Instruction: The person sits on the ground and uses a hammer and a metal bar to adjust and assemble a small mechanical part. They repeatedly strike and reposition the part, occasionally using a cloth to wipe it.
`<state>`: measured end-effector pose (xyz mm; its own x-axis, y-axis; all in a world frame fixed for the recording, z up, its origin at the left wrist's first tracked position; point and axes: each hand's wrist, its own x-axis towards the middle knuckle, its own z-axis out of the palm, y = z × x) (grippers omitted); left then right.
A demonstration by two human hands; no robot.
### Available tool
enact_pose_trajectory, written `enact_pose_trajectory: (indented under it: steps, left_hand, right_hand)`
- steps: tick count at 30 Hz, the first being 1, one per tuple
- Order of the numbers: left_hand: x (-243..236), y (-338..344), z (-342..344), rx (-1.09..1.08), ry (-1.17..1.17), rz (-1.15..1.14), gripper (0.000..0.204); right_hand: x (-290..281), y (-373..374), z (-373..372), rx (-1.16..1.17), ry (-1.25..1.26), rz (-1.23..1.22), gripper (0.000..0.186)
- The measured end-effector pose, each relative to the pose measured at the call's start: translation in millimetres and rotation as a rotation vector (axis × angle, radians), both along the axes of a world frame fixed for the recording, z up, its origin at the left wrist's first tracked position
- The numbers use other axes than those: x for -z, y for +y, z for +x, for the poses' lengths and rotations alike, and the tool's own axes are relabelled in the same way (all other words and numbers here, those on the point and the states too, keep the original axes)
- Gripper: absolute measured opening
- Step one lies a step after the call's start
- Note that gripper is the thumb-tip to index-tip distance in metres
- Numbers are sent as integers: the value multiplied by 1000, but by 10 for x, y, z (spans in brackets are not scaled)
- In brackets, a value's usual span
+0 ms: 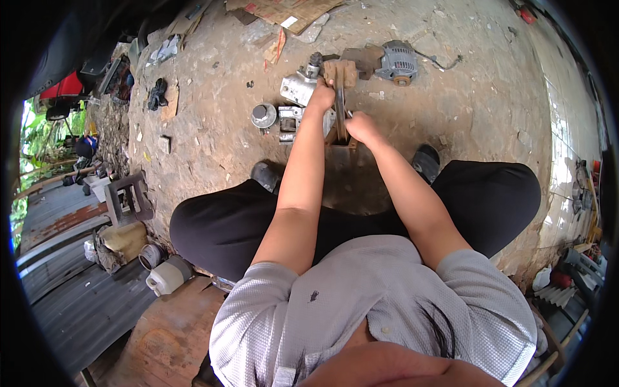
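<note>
My left hand (322, 98) is closed beside a long dark metal bar (341, 103), near a rusty brown block (340, 72) at the bar's far end; its grip is partly hidden. Lower on the bar's right side, my right hand (360, 127) is closed around it or a thin piece against it. The bar's near end meets a rusty metal base (342, 146). Left of them are a silver housing (296, 87), a silver bracket-like casting (290, 126) and a round metal canister (263, 115). An alternator-like part (398, 61) lies right of the block.
Cardboard (277, 13) lies at the back, a black bundle (157, 95) left. At my lower left stand a white jug (169, 275), a tin (151, 257) and corrugated sheets (61, 284). My crossed-leg seat puts both knees beside the work. Clutter (567, 277) lines the right edge.
</note>
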<state>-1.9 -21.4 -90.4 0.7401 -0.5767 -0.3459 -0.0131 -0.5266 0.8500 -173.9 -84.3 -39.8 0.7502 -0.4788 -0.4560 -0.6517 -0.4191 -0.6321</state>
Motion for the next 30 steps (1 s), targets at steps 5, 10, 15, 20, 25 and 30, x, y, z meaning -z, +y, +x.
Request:
enact_pose_trajectory:
  steps: [5, 10, 15, 20, 25, 30]
  left_hand:
    - [-4, 38, -77, 32, 30, -66, 59]
    - [146, 86, 103, -82, 77, -107, 56]
    - [13, 320, 60, -146, 112, -55, 45]
    - [-431, 318, -369, -154, 593, -188, 41]
    - [-181, 625, -179, -216, 658, -171, 45]
    - [-28, 660, 39, -165, 511, -208, 56]
  right_hand:
    - [-237, -89, 127, 122, -130, -26, 46]
    - [-382, -1, 296, 209, -315, -70, 40]
    - [-868, -134, 532, 280, -410, -118, 44]
    - [-427, -311, 376, 254, -417, -12, 40]
    - [-752, -256, 519, 293, -503, -279, 37]
    - [-581, -197, 536, 42, -359, 136, 35]
